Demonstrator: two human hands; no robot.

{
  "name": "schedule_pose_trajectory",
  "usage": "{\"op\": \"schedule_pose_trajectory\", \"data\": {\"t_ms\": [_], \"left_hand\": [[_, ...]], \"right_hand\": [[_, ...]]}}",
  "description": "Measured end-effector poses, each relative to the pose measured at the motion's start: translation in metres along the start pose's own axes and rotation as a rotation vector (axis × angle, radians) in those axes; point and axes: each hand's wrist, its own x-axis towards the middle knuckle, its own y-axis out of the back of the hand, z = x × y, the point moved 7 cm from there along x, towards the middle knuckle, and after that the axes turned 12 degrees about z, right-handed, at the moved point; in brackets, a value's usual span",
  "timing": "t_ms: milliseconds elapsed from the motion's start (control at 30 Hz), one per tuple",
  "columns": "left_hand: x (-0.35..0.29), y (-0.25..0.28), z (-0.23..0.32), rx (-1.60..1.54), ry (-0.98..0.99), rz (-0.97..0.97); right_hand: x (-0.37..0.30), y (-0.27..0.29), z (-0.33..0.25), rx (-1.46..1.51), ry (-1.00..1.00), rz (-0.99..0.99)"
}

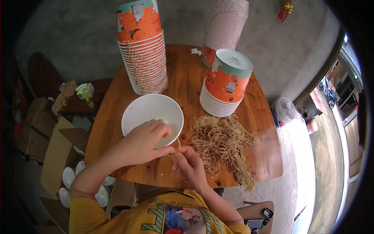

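My left hand [142, 142] lay curled over the white bowl's [134, 105] rim; my right hand [189, 165] pinched a few noodle strands [178, 146], the noodle pile [222, 140] just beside on the table [187, 74]. Risk: brittle strands snapping, dropping outside the bowl.

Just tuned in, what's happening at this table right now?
A person is working noodles at a round wooden table. The left hand rests on the near rim of an open white bowl, while the right hand pinches a few strands pulled from the loose pile of dry noodles lying on the tabletop. The bowl looks empty so far. Behind it stand stacks of orange printed bowls, one stack leaning, with noodle strands draped down the left stack.
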Motion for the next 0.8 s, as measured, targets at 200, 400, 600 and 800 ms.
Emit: {"op": "schedule_pose_trajectory", "data": {"t_ms": [200,400,600,800], "left_hand": [[-0.038,0.022,0.001,0.285,-0.159,0.191],[-0.061,0.044,-0.016,0.443,-0.086,0.421],[-0.109,0.016,-0.052,-0.216,0.496,0.682],[-0.099,-0.036,-0.045,-0.792,0.721,0.372]], "right_hand": [[-0.024,-0.003,0.020,-0.158,0.103,-0.101],[-0.038,-0.029,0.021,-0.258,0.147,-0.215],[-0.045,-0.042,0.024,-0.395,0.266,-0.243],[-0.044,-0.047,0.026,-0.501,0.418,-0.204]]}}
